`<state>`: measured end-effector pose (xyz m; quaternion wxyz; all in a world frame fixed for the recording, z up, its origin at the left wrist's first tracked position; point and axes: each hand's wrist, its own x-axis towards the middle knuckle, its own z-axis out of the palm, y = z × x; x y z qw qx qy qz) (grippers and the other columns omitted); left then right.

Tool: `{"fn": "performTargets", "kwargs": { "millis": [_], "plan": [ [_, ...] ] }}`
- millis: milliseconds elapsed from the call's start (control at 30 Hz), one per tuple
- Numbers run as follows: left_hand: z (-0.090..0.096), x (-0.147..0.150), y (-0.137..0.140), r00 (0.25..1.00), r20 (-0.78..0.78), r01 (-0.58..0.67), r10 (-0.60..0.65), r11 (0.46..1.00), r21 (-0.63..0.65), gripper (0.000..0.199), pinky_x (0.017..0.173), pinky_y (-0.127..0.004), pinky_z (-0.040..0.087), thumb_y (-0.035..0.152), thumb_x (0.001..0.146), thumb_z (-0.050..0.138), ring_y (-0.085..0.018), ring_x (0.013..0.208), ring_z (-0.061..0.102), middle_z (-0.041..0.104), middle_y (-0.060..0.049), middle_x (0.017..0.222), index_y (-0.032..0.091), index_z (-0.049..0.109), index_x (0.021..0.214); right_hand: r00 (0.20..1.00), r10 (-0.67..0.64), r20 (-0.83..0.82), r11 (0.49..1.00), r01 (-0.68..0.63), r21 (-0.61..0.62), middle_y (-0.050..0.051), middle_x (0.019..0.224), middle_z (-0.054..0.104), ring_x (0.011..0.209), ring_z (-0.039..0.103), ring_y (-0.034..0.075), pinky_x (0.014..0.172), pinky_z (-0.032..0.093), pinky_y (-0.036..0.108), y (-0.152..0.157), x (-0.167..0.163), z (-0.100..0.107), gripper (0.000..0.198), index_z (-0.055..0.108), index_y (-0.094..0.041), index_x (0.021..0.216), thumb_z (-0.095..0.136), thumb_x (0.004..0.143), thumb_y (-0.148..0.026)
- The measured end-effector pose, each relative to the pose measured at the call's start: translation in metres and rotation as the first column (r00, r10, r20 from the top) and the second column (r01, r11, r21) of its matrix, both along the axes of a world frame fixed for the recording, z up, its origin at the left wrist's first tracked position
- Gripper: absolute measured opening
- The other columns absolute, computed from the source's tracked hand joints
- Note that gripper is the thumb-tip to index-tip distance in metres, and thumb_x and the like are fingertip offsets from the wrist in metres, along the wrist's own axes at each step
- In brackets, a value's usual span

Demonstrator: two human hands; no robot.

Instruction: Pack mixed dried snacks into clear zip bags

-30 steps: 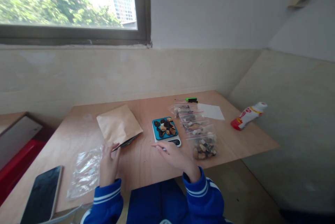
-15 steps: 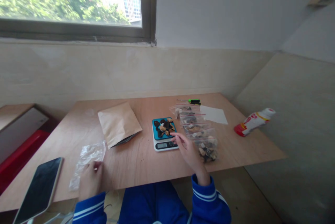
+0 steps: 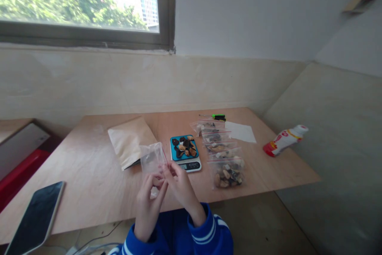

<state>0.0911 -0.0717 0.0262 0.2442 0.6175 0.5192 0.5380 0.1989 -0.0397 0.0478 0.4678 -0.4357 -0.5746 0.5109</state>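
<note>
Both hands meet in front of the scale, pinching a clear zip-lock bag (image 3: 151, 158) that has a red seal line. My left hand (image 3: 151, 197) has its fingers closed on the lower part of the bag. At the bag's sealed edge, my right hand (image 3: 179, 183) grips with thumb and fingers. Just behind them stands a digital kitchen scale (image 3: 195, 165) with a blue plate, its display partly covered by my right hand. Dark and tan dried pieces (image 3: 185, 147), perhaps dried mushrooms, lie spread on the plate.
Filled zip-lock bags (image 3: 228, 175) overlap in a row right of the scale. Behind them are screwdrivers (image 3: 219, 117) and white paper (image 3: 241, 132). A red-and-white bottle (image 3: 285, 140) lies at the right. A brown paper pouch (image 3: 128, 137) and a tablet-like device (image 3: 37, 215) are on the left.
My left hand has brought the clear bag from the table's left side to the middle. My right hand has moved from the scale to the bag and taken hold of it.
</note>
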Motion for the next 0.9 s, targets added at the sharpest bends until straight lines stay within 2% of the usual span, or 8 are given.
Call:
{"fn": "performTargets", "kwargs": {
  "millis": [67, 200, 267, 367, 433, 567, 667, 900],
  "plan": [
    [-0.004, 0.003, 0.003, 0.998, 0.063, -0.015, 0.015, 1.0, 0.005, 0.018, 0.075, -0.028, 0.051, 0.027, 0.085, 0.058, -0.017, 0.086, 0.063, 0.063, -0.005, 0.089, 0.02, 0.05, 0.07, 0.998, -0.064, -0.004, 0.998, 0.064, 0.0, 0.003, 0.078, 0.066, 0.075, 0.064, 0.016, 0.068, 0.049, 0.025, 0.005, 0.008, -0.009, 0.037, 0.063, -0.018, 0.088, 0.043, 0.093, -0.049],
    [-0.006, -0.006, 0.017, 0.963, 0.189, -0.215, 0.19, 0.969, 0.124, 0.016, 0.081, -0.033, 0.052, 0.021, 0.083, 0.06, -0.018, 0.094, 0.064, 0.065, -0.008, 0.103, 0.019, 0.048, 0.073, 0.97, -0.242, 0.013, 0.968, 0.242, -0.068, 0.0, 0.061, 0.059, 0.057, 0.06, 0.015, 0.056, 0.048, 0.025, 0.017, 0.033, -0.031, 0.047, 0.059, -0.017, 0.082, 0.04, 0.089, -0.06],
    [-0.002, -0.011, 0.028, 0.959, 0.175, -0.26, 0.223, 0.937, 0.233, 0.019, 0.089, -0.038, 0.05, 0.017, 0.08, 0.063, -0.021, 0.103, 0.063, 0.065, -0.01, 0.114, 0.019, 0.047, 0.07, 0.98, -0.197, 0.02, 0.975, 0.198, -0.101, 0.001, 0.06, 0.059, 0.057, 0.06, 0.016, 0.056, 0.049, 0.026, 0.021, 0.044, -0.037, 0.049, 0.059, -0.017, 0.078, 0.042, 0.087, -0.062],
    [0.008, -0.012, 0.043, 0.969, 0.17, -0.228, 0.179, 0.912, 0.34, 0.024, 0.095, -0.045, 0.048, 0.013, 0.079, 0.062, -0.027, 0.115, 0.059, 0.065, -0.013, 0.12, 0.019, 0.042, 0.067, 0.992, -0.047, 0.114, 0.999, 0.049, -0.017, 0.006, 0.083, 0.067, 0.081, 0.065, 0.019, 0.075, 0.053, 0.031, 0.026, 0.057, -0.039, 0.043, 0.063, -0.018, 0.088, 0.04, 0.092, -0.054],
    [0.011, -0.008, 0.05, 0.973, 0.171, -0.206, 0.153, 0.911, 0.357, 0.025, 0.096, -0.046, 0.048, 0.012, 0.079, 0.059, -0.027, 0.118, 0.057, 0.065, -0.014, 0.12, 0.021, 0.038, 0.068, 0.962, -0.125, 0.241, 0.986, 0.095, 0.135, 0.009, 0.107, 0.065, 0.106, 0.06, 0.021, 0.095, 0.047, 0.037, 0.034, 0.065, -0.041, 0.037, 0.062, -0.021, 0.105, 0.039, 0.094, -0.047],
    [0.008, 0.002, 0.055, 0.977, 0.149, -0.187, 0.152, 0.947, 0.26, 0.026, 0.096, -0.044, 0.048, 0.016, 0.083, 0.054, -0.026, 0.117, 0.058, 0.068, -0.014, 0.115, 0.023, 0.033, 0.07, 0.77, -0.4, 0.498, 0.905, 0.245, 0.349, 0.019, 0.139, 0.043, 0.134, 0.035, 0.031, 0.108, 0.033, 0.05, 0.067, 0.076, -0.066, 0.051, 0.048, -0.016, 0.132, 0.054, 0.087, -0.039],
    [0.001, 0.007, 0.056, 0.971, 0.127, -0.219, 0.2, 0.964, 0.154, 0.026, 0.087, -0.039, 0.053, 0.022, 0.084, 0.053, -0.025, 0.113, 0.061, 0.071, -0.013, 0.109, 0.024, 0.031, 0.07, 0.689, -0.362, 0.628, 0.926, 0.189, 0.326, 0.022, 0.146, 0.033, 0.139, 0.025, 0.036, 0.108, 0.031, 0.054, 0.092, 0.079, -0.096, 0.062, 0.041, -0.012, 0.139, 0.06, 0.082, -0.03],
    [-0.006, 0.012, 0.062, 0.932, 0.148, -0.338, 0.331, 0.941, 0.027, 0.028, 0.074, -0.03, 0.05, 0.026, 0.083, 0.055, -0.022, 0.097, 0.068, 0.073, -0.009, 0.105, 0.023, 0.032, 0.067, 0.737, -0.444, 0.51, 0.873, 0.226, 0.433, 0.015, 0.127, 0.053, 0.124, 0.049, 0.025, 0.106, 0.039, 0.046, 0.107, 0.079, -0.133, 0.036, 0.06, -0.017, 0.117, 0.038, 0.089, -0.018]
  ]
}}
